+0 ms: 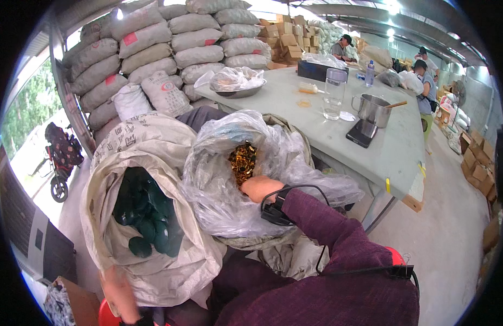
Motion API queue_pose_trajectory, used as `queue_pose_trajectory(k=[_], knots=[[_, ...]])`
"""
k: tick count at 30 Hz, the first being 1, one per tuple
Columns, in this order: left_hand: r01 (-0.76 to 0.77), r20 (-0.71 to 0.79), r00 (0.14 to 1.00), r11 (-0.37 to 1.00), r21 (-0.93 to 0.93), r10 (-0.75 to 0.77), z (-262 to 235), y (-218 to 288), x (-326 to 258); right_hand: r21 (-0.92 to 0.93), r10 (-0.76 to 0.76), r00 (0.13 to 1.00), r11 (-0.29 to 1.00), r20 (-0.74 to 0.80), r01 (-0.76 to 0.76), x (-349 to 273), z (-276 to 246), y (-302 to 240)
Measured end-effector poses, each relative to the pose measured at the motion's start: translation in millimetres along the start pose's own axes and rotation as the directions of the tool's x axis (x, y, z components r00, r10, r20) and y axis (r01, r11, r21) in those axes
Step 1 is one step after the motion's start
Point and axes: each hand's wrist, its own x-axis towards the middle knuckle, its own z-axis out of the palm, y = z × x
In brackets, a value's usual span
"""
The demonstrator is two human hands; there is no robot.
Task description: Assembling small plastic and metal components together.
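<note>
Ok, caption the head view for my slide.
Right hand inside a plastic-lined sack of small amber pieces, beside an open sack of dark green pieces.

We see large dark printed characters on the pale sack cloth (153,133) beyond the far rim of the open sack (202,274). Behind it, a leaning sack (164,96) bears a red round mark (168,87) above lines of dark lettering (174,101). On the stacked sacks (197,41) we spot red patches (130,38), whose print, if any, is too small for us to read.
</note>
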Motion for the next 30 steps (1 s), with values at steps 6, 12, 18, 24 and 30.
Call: queue_pose_trajectory(k=[6,12,18,24,30], knots=[[-0.253,0.238,0.917,0.927,-0.275,0.321,78,114,25,0.076,-0.048,0.99,0.996,0.133,0.039,1,-5,-1],[-0.224,0.378,0.9,0.974,-0.028,0.218,104,136,25,0.025,-0.06,0.995,0.998,0.08,0.058,-12,-5,-6],[-0.165,0.311,0.939,0.986,0.028,0.149,113,120,21,-0.041,-0.091,0.986,0.994,0.14,0.097,-13,-13,3],[-0.19,0.287,0.945,0.978,0.087,0.158,118,112,20,-0.265,-0.057,0.985,0.959,0.165,0.1,-9,-11,-1],[-0.222,0.336,0.928,0.963,0.152,0.161,123,100,23,-0.32,-0.076,0.994,0.942,0.074,0.096,-7,-8,-6]])
